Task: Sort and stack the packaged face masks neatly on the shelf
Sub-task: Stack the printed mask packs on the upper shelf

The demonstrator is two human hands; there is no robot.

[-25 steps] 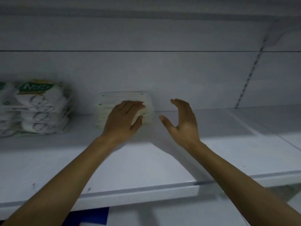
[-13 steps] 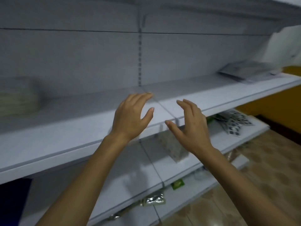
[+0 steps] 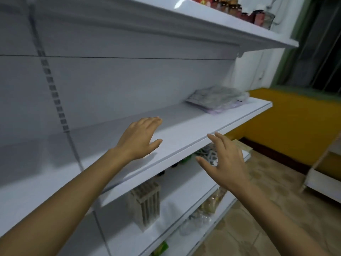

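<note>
A loose pile of packaged face masks (image 3: 215,101) in clear wrappers lies at the far right end of the white shelf (image 3: 184,133). My left hand (image 3: 140,138) hovers just above the bare shelf board, fingers relaxed, holding nothing. My right hand (image 3: 224,159) hangs in the air beyond the shelf's front edge, fingers spread and empty. Both hands are well short of the mask pile, which lies up and to the right of them.
The lower shelf (image 3: 177,198) carries an upright white pack (image 3: 145,204) and patterned packets (image 3: 207,154). More packets (image 3: 212,202) lie on the shelf below. Jars (image 3: 239,10) line the top shelf. A yellow wall (image 3: 287,126) and tiled floor (image 3: 258,209) are on the right.
The view swung right along the shelf; the stacked masks on the left left the view, and the loose pile at the right end came closer. Both hands travelled right, still empty.
</note>
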